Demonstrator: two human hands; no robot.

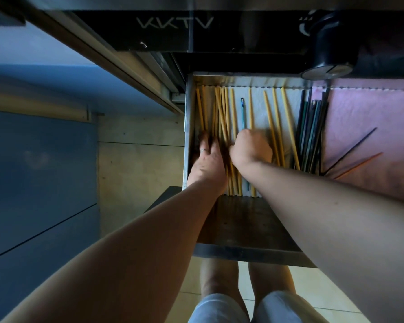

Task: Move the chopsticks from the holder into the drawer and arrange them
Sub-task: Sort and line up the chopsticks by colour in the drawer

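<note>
both hands reach into an open drawer (189, 127): the left hand (208, 163) lies flat, fingers spread on a bunch of yellow chopsticks (222, 113); the right hand (251, 149) is fisted just beside it, contents unclear. dark chopsticks (310, 134) lie right of the right hand.

A black appliance front (131, 31) w/ "VKTV" lettering ran along the far edge. A black cylinder (329, 50) stood at far right. A white liner (259, 106) and a pink liner (364, 117) lay side by side, pink on the right. A blue cabinet door (40, 171) filled the left side. Pale floor tiles (301, 290) showed nearest, w/ bare legs (219, 278) in light shorts (219, 308).
</note>
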